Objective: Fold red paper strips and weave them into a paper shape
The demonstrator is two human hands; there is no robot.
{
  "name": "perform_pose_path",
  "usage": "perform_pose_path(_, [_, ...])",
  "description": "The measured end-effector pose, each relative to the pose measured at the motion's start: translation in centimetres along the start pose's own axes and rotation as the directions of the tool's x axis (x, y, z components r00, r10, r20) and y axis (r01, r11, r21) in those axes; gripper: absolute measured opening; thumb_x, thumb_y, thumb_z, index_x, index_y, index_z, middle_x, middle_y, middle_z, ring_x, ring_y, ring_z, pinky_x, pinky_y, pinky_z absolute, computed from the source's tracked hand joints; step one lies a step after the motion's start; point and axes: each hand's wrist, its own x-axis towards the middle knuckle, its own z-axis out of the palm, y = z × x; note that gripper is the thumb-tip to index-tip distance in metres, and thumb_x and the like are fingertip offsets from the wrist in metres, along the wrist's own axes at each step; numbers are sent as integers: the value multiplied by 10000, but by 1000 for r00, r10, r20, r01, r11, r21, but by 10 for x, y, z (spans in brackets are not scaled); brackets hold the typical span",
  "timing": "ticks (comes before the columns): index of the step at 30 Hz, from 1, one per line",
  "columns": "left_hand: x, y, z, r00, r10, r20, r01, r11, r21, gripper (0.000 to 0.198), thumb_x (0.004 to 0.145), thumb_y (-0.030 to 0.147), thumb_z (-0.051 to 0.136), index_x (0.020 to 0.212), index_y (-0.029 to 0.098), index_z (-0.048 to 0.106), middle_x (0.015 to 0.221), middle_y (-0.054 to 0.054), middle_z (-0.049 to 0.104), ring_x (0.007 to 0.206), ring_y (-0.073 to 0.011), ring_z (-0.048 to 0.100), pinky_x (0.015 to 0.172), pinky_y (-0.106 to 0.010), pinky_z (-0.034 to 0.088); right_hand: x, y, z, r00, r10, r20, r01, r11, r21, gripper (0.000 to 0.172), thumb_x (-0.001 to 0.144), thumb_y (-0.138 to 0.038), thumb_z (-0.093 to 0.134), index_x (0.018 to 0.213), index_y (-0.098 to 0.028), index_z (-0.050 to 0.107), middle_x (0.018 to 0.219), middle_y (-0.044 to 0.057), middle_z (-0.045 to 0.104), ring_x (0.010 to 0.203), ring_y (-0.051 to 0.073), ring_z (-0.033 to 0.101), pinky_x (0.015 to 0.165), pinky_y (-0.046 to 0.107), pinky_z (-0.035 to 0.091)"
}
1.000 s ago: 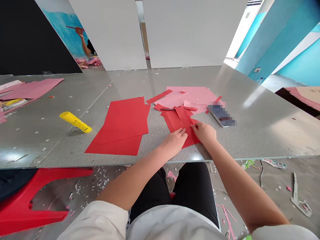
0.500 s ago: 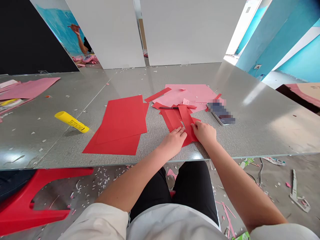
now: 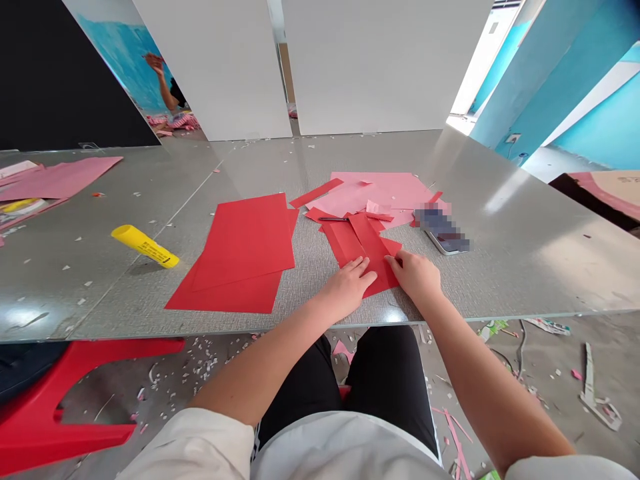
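Note:
Both my hands rest on a folded red paper piece (image 3: 361, 245) near the table's front edge. My left hand (image 3: 349, 288) lies on its lower left part, fingers spread and pointing right. My right hand (image 3: 415, 277) presses its lower right edge, fingertips close to my left hand. Neither hand grips anything that I can see. Left of them lie large red paper sheets (image 3: 243, 253), overlapping each other. Beyond the hands spreads a pink paper sheet (image 3: 373, 190), with a black-handled craft knife (image 3: 333, 219) across red scraps.
A phone (image 3: 443, 232) lies right of the papers, and a yellow glue stick (image 3: 145, 246) lies left. Pink paper (image 3: 60, 179) sits at the far left. Paper bits litter the table and floor. A red stool (image 3: 65, 400) stands at lower left. A raised arm (image 3: 156, 77) shows beyond the table.
My right hand has shifted slightly right along the paper's lower edge. The long red strip now lies flatter across the folded piece.

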Motion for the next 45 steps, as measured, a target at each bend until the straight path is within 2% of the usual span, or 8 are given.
perform_pose_path(5, [0, 1, -6, 1000, 21, -2, -21, 1000, 5, 369, 814, 14, 402, 1143, 152, 496, 1363, -154, 402, 1303, -257, 323, 1010, -397, 369, -3, -2, 2, 1000, -1, -20, 0, 1000, -27, 373, 874, -450, 340, 798, -213, 619, 794, 55, 660, 680, 166, 585, 508, 247, 261])
perform_pose_path(8, [2, 4, -11, 993, 116, -32, -115, 993, 20, 318, 844, 24, 365, 1100, 127, 522, 1286, -128, 486, 1286, -238, 352, 1021, -381, 359, -3, -1, 3, 999, -1, -38, 0, 999, -36, 371, 876, -439, 338, 785, -212, 616, 787, 51, 659, 667, 164, 586, 498, 246, 249])
perform_pose_path(11, [4, 7, -14, 982, 181, -50, -180, 983, 31, 277, 877, 57, 340, 1071, 100, 532, 1177, -122, 566, 1214, -209, 444, 1007, -351, 382, -3, -1, 4, 998, -11, -60, 9, 999, -43, 365, 876, -431, 340, 777, -210, 613, 787, 47, 658, 661, 164, 589, 489, 248, 237])
perform_pose_path(15, [4, 9, -12, 984, 172, -51, -170, 985, 42, 275, 878, 51, 335, 1070, 92, 527, 1150, -129, 581, 1155, -194, 504, 973, -329, 418, -4, -1, 3, 998, -13, -59, 10, 998, -54, 350, 878, -414, 349, 793, -207, 617, 802, 52, 661, 675, 167, 593, 497, 245, 244])
perform_pose_path(25, [5, 8, -13, 982, 185, -46, -182, 981, 61, 279, 874, 56, 341, 1070, 83, 539, 1168, -118, 583, 1157, -194, 505, 993, -316, 405, -8, 0, 3, 996, -22, -86, 17, 998, -61, 344, 880, -400, 344, 769, -204, 604, 775, 44, 655, 649, 169, 590, 481, 249, 224])
perform_pose_path(31, [2, 4, -4, 982, 173, -73, -173, 985, 14, 330, 882, 62, 304, 1134, 84, 515, 1227, -124, 553, 1212, -183, 456, 1014, -327, 386, -6, 1, 2, 998, -9, -55, 7, 1000, -26, 360, 877, -445, 337, 794, -214, 601, 771, 44, 657, 653, 170, 588, 490, 245, 250])
perform_pose_path(37, [1, 4, -4, 988, 147, -53, -146, 989, 26, 386, 869, 60, 292, 1211, 76, 471, 1265, -115, 524, 1211, -195, 453, 992, -316, 414, -5, 1, 2, 999, -2, -48, 1, 1000, -28, 362, 879, -452, 331, 809, -218, 598, 778, 46, 665, 664, 173, 595, 499, 249, 266])
perform_pose_path(45, [4, 6, -4, 983, 172, -65, -167, 982, 83, 359, 855, 49, 330, 1169, 50, 505, 1228, -139, 550, 1176, -215, 488, 970, -329, 434, -4, 2, 5, 997, -10, -73, 6, 998, -62, 344, 882, -420, 332, 818, -214, 600, 772, 52, 664, 658, 185, 605, 497, 245, 265])
